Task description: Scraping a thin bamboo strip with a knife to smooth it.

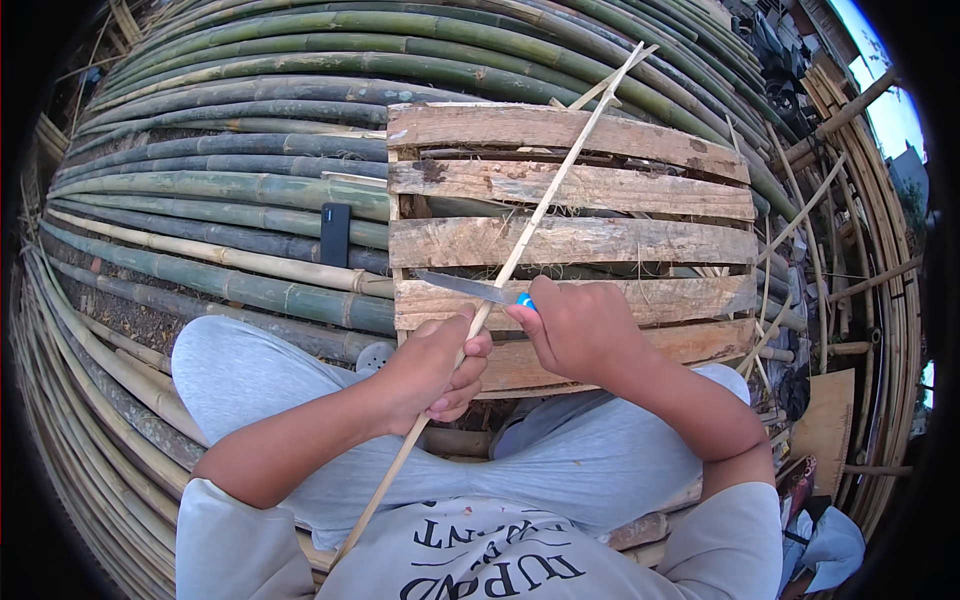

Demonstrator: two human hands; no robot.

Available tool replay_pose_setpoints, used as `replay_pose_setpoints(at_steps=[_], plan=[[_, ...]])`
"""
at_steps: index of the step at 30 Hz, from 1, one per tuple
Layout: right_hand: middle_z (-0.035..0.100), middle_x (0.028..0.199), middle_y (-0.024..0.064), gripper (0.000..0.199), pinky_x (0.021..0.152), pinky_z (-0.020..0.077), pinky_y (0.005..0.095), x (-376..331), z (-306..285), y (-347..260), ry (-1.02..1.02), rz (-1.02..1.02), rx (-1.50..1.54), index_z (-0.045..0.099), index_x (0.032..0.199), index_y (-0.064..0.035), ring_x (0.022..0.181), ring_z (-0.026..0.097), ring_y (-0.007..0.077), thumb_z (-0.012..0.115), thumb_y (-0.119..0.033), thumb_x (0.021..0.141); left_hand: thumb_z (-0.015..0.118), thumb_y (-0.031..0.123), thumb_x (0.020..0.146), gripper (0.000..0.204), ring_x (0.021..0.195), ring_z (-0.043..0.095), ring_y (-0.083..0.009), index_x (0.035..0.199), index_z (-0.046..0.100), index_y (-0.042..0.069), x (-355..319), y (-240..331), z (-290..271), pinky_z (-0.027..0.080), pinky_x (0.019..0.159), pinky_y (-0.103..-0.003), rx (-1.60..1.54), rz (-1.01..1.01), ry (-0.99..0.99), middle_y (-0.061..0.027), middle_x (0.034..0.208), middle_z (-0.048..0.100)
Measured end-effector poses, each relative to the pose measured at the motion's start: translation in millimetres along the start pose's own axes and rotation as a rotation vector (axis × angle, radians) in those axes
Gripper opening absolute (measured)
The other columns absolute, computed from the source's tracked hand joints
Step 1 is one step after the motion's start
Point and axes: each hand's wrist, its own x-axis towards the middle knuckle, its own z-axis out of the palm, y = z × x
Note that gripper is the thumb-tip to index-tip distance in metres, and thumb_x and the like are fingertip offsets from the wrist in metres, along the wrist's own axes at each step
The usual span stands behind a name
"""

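Note:
A long, thin bamboo strip [547,196] runs slantwise from beside my body up across a slatted wooden pallet [470,240]. My left hand [436,366] is closed around the strip just below the pallet's near left part. In my right hand [580,325] is a knife [462,286] with a blue handle, most of which the fingers hide. The blade points left and lies across the strip, a little above my left hand. Whether its edge bites into the strip, I cannot tell.
Many green bamboo poles [290,185] lie side by side beneath and beyond the pallet. A dark phone [335,235] rests on them to the left. Thin fibres cling to the slats. More poles [880,330] and a flat tan board [824,420] are at the right.

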Motion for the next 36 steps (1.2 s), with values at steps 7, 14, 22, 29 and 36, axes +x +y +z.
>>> replay_pose_setpoints(at_steps=[7, 14, 22, 29, 36], plan=[[0.054, 0.049, 0.0117, 0.043, 0.041, 0.0448, 0.0409, 4.8, 6.5, 4.2, 0.082, 0.069, -0.023, 0.051, 0.074, -0.0056, 0.041, 0.057, 0.0303, 0.052, -0.042, 0.098, 0.026, 0.044, 0.106, 0.041, 0.034, 0.027, -0.0081, 0.078, 0.036, 0.015, 8.0, -0.9, -6.9, 0.022, 0.032, -0.024, 0.039, 0.032, 0.024, 0.0037, 0.050, 0.027], [0.053, 0.049, 0.0108, 0.043, 0.042, 0.0443, 0.0408, 7.1, 10.0, 19.3, 0.061, 0.031, 0.026, 0.051, 0.074, -0.0066, 0.042, 0.057, 0.0306, 0.052, -0.043, 0.098, 0.025, 0.040, 0.106, 0.039, 0.034, 0.027, -0.0081, 0.078, 0.036, 0.016, 7.0, 4.5, -3.3, 0.021, 0.031, -0.024, 0.002, 0.009, -0.009, 0.0036, 0.050, 0.028], [0.055, 0.050, 0.0114, 0.043, 0.042, 0.0449, 0.0411, 11.6, 8.2, 27.7, 0.069, 0.053, 0.013, 0.051, 0.074, -0.0063, 0.043, 0.057, 0.0298, 0.052, -0.043, 0.097, 0.026, 0.038, 0.106, 0.038, 0.034, 0.027, -0.0076, 0.078, 0.037, 0.016, 3.6, 4.1, -3.8, 0.021, 0.031, -0.024, -0.009, -0.010, -0.022, 0.0042, 0.049, 0.028], [0.054, 0.050, 0.0108, 0.040, 0.041, 0.0452, 0.0417, 12.5, 8.8, 40.1, 0.162, 0.148, -0.136, 0.051, 0.075, -0.0064, 0.044, 0.058, 0.0296, 0.054, -0.039, 0.098, 0.024, 0.040, 0.106, 0.039, 0.035, 0.026, -0.0079, 0.078, 0.036, 0.015, -1.8, 3.7, 3.4, 0.020, 0.032, -0.024, -0.010, -0.030, -0.031, 0.0039, 0.051, 0.027], [0.055, 0.050, 0.0114, 0.043, 0.042, 0.0453, 0.0428, 2.2, 7.0, 13.6, 0.024, 0.007, -0.026, 0.052, 0.075, -0.0063, 0.042, 0.057, 0.0308, 0.053, -0.043, 0.097, 0.027, 0.042, 0.106, 0.039, 0.034, 0.025, -0.0073, 0.078, 0.036, 0.016, -1.3, 2.0, 1.1, 0.020, 0.032, -0.024, -0.019, -0.029, -0.014, 0.0042, 0.050, 0.027]])
